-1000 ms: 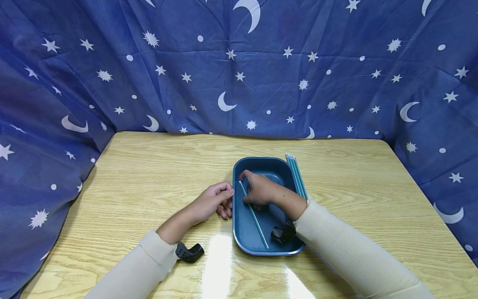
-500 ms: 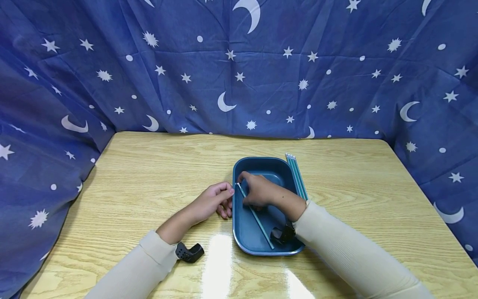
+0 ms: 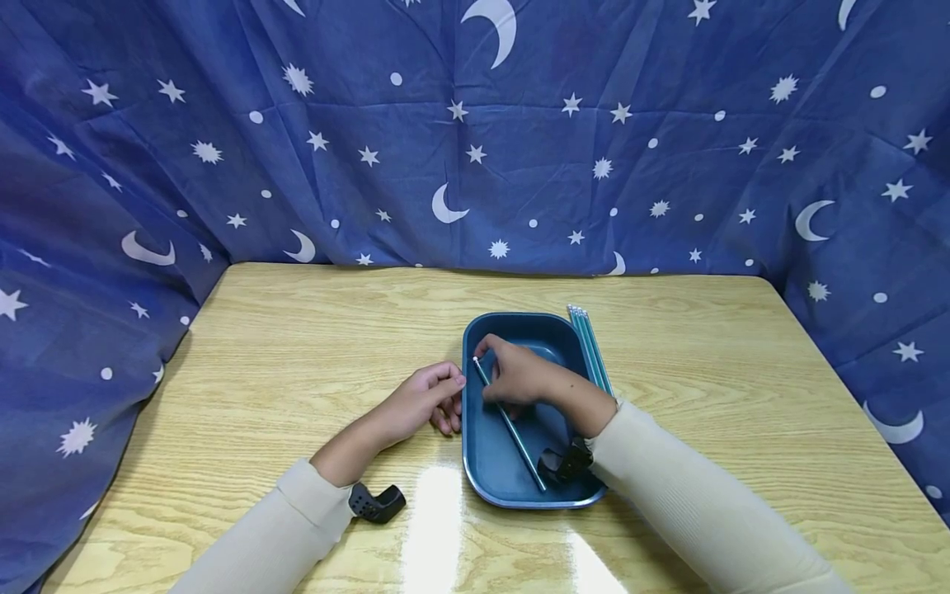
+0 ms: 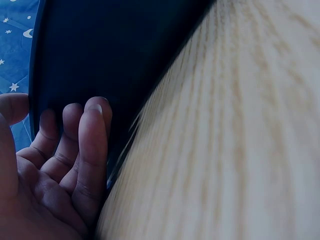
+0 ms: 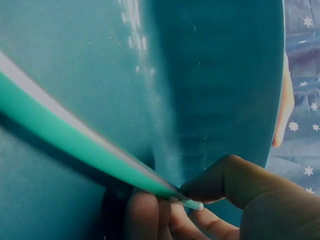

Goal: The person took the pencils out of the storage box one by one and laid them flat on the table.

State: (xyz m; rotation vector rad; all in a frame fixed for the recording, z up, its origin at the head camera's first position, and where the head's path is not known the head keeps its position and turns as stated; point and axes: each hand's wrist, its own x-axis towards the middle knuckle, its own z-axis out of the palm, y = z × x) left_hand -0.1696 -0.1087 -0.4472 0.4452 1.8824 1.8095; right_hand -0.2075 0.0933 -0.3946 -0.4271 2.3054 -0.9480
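A blue rectangular tub (image 3: 486,487) stands on the table with a green pencil (image 3: 525,452) slanting inside it. My right hand (image 3: 519,375) reaches into the tub and pinches the pencil near its white eraser end. In the right wrist view, the thumb (image 5: 215,180) lies on one side of the pencil (image 5: 95,145) and the fingers (image 5: 142,212) on the other. Outside the tub, my left hand (image 3: 423,400) rests at its left wall, thumb tip at the rim. The left wrist view shows its fingers (image 4: 91,142) loosely bent beside the tub's outer wall (image 4: 100,55).
Several green pencils (image 3: 589,342) with white erasers lie side by side along the tub's right side, partly hidden by the right forearm. The wood-grain table (image 3: 312,330) extends around the tub. A blue curtain (image 3: 356,190) with moons and stars hangs behind and at both sides.
The pencil's near end has swung a little to the right inside the tub. Its eraser end dipped left, then came back up slightly. My left hand has stayed put.
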